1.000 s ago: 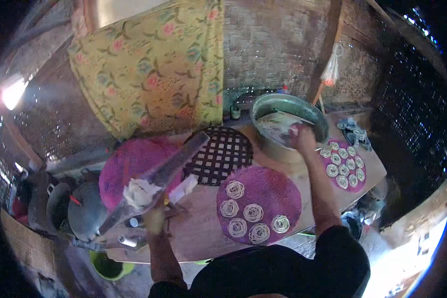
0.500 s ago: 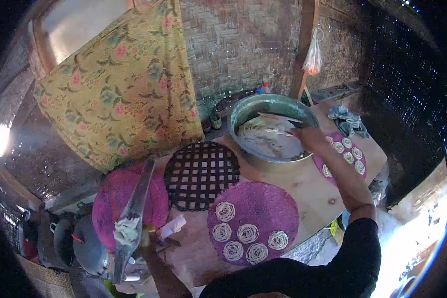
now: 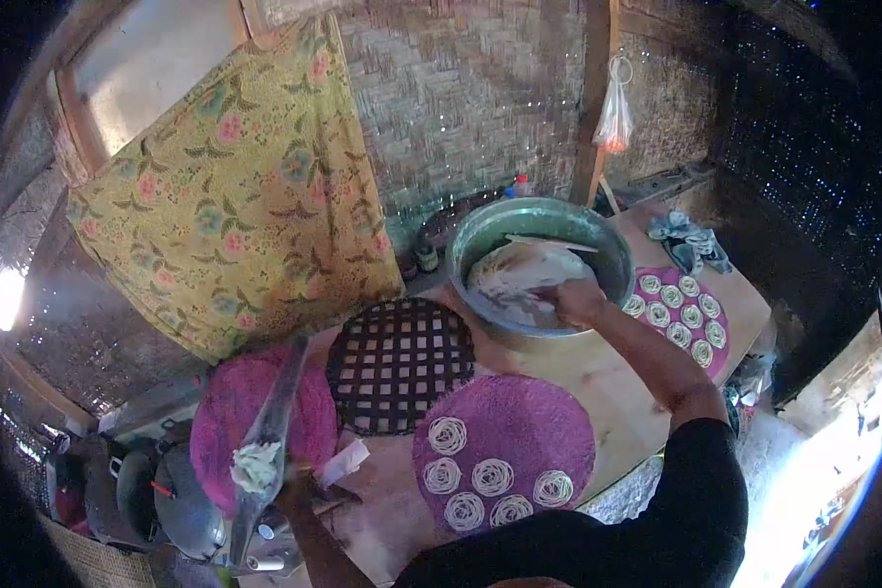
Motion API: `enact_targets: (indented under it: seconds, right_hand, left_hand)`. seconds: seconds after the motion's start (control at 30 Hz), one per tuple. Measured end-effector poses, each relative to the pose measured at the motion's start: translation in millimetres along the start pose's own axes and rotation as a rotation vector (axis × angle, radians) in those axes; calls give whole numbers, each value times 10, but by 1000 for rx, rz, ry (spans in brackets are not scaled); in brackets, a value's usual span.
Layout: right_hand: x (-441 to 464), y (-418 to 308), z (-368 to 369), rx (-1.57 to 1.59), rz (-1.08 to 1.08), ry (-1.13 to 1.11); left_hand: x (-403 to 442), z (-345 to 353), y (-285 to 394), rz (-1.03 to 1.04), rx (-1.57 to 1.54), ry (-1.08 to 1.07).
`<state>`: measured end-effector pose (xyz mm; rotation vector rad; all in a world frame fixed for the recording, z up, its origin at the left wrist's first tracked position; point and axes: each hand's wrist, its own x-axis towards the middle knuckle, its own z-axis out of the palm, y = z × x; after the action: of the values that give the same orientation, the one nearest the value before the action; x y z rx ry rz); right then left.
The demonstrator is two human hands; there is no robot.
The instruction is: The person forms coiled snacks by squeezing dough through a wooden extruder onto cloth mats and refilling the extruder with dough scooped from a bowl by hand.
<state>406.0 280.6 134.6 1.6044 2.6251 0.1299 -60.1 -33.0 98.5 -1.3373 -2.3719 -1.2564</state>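
Observation:
My left hand (image 3: 292, 490), dim and partly hidden, is closed on the side of a long clear plastic bag (image 3: 272, 416). A lump of pale dough (image 3: 257, 467) sits in the lower part of the bag. My right hand (image 3: 578, 304) reaches over the near rim of a large metal basin (image 3: 529, 211), its fingers curled down into a mass of whitish dough (image 3: 519, 274). A flat stick (image 3: 554, 243) lies across the dough at the back. Near my body is a round purple mat (image 3: 529, 421) with several coiled noodle-like rounds (image 3: 492, 477) on it.
A dark lattice tray (image 3: 402, 367) lies between the basin and a pink mat (image 3: 230, 412). Another purple mat (image 3: 715, 367) with several coiled rounds is at the right, beside a crumpled cloth (image 3: 691, 240). Dark pots (image 3: 188, 510) stand at lower left; a flowered cloth (image 3: 235, 186) hangs behind.
My right hand has moved left and toward me within the basin, and its fingers are on the dough nearer the front. My left hand and the bag stay almost in place; the view has shifted slightly.

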Motion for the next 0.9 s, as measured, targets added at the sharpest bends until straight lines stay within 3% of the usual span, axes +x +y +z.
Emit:
enact_targets:
  seconds: [0.2,0.27,0.37,0.43,0.57,0.67,0.73,0.8,0.9]
  right_hand:
    - [-263,98,-326,30,12,-25]
    - [-298,317,-377,306,-36,3]
    - [-688,187,-1155,519,-287,8]
    - [-1093,-339,-1957,757,-121,-276]
    - [-1274,-677,-2180,858,-335,-395]
    - [-1293,-885,-2150,809,-412,-523]
    - [-1416,-1160,-2308,659,-450,-439]
    - [-1689,-1521,-2546,139,-416,-45]
    - [-1731,-1941,-2320,-165,-474,195]
  left_hand:
    - [335,49,284,61,-176,13]
    - [386,-2,459,74,-287,5]
    - [424,-76,848,146,-476,-63]
    - [425,-114,1118,219,-573,-133]
    - [476,-114,1517,356,-673,-297]
    - [400,-140,1647,419,-682,-389]
    - [318,-196,1678,448,-678,-434]
    - [245,-252,1699,471,-664,-481]
    - [167,-354,1717,500,-634,-552]
